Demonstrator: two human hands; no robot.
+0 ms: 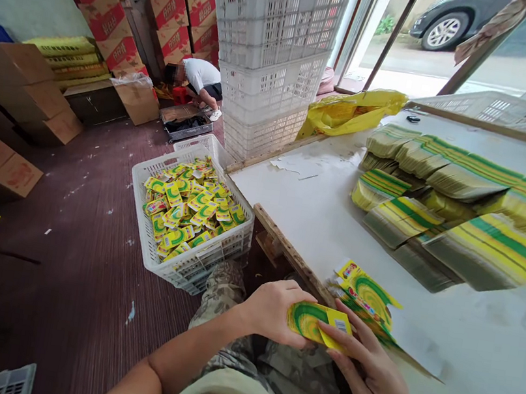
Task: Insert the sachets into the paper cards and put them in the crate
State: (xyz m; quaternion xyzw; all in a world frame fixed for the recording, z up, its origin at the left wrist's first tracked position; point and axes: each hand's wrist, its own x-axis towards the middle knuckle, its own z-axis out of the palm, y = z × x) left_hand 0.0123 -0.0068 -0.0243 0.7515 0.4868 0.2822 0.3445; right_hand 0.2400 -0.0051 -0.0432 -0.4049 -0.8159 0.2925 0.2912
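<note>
Just above my lap, at the table's edge, I have a small yellow and green carton [308, 320] between my two hands. My left hand [273, 307] is closed round its left end, the thumb side hidden behind it. My right hand [361, 353] grips the other end, fingers pressed on the panel with the barcode. Close beyond my right hand, several flat carton blanks [367, 295] of the same print lie on the white table [300, 209]. To the left of the table, a white plastic crate [231, 245] holds a heap of yellow-green cartons [193, 203].
Stacks of flat carton blanks [444, 178] cover the table's far right, by a yellow plastic bag [349, 114]. Tall stacked white crates [275, 47] stand beyond the filled crate. A person [201, 79] bends at the back near brown boxes [139, 99]. More cardboard boxes [26, 89] line the left.
</note>
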